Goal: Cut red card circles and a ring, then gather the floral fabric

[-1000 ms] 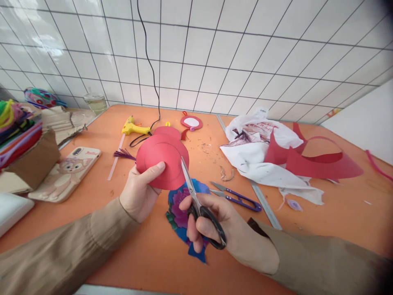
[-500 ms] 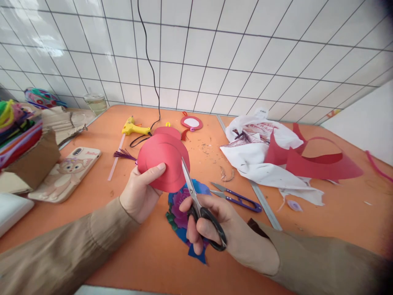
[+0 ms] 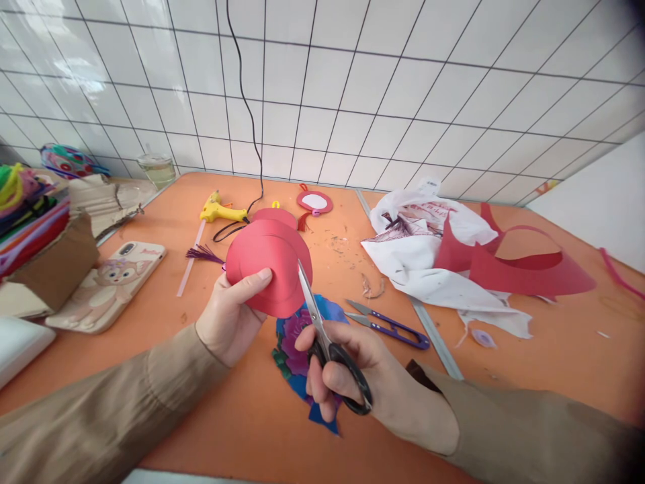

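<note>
My left hand (image 3: 234, 312) pinches a round piece of red paper (image 3: 265, 249) with the thumb on top; a curved line shows on its face. In my right hand (image 3: 353, 363) are black-handled scissors (image 3: 315, 312), their blades at the right edge of the red paper. Below the hands lies a blue and purple flower-patterned piece (image 3: 292, 343), partly covered by my right hand. A purple tassel (image 3: 204, 253) sticks out left of the paper. Behind it, another red round piece (image 3: 275, 216) is partly hidden.
Purple thread snips (image 3: 388, 326) lie right of the scissors. Farther right are a white plastic bag (image 3: 403, 262) and red paper offcuts (image 3: 529, 269). A yellow glue gun (image 3: 222, 210) and a red-rimmed oval (image 3: 315, 201) are at the back. On the left are a phone (image 3: 111, 286) and a cardboard box (image 3: 55, 262).
The red paper has shifted very slightly against the scissor blades. Both hands stay almost where they were.
</note>
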`<move>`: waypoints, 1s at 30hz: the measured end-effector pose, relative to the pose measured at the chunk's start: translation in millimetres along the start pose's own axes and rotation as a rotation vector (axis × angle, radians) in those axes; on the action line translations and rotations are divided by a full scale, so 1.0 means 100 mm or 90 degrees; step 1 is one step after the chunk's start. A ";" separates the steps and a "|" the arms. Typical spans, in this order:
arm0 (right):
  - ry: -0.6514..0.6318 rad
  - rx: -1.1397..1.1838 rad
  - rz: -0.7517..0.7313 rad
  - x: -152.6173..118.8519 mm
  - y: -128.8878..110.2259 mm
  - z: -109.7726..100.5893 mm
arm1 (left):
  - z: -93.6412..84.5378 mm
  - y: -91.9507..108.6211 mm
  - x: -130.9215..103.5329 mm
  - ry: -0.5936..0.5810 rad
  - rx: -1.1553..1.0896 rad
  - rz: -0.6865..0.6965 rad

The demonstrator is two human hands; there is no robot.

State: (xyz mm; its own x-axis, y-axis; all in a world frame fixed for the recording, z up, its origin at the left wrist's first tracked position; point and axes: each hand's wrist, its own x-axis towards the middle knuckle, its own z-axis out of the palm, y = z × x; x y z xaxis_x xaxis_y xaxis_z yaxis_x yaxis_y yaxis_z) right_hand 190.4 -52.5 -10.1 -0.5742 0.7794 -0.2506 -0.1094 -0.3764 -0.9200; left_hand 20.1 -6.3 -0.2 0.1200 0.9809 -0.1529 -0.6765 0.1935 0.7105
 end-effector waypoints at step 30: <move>0.039 -0.056 -0.002 0.01 -0.01 0.00 | 0.00 -0.01 0.01 0.010 0.044 0.044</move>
State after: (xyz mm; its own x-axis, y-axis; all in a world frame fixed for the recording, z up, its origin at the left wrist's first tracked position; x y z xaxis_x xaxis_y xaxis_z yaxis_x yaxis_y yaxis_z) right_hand 190.4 -51.5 -9.7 -0.5234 0.8107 -0.2625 -0.0376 -0.3297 -0.9433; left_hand 20.6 -5.2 -1.3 0.0628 0.9917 -0.1120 -0.6312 0.1264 0.7652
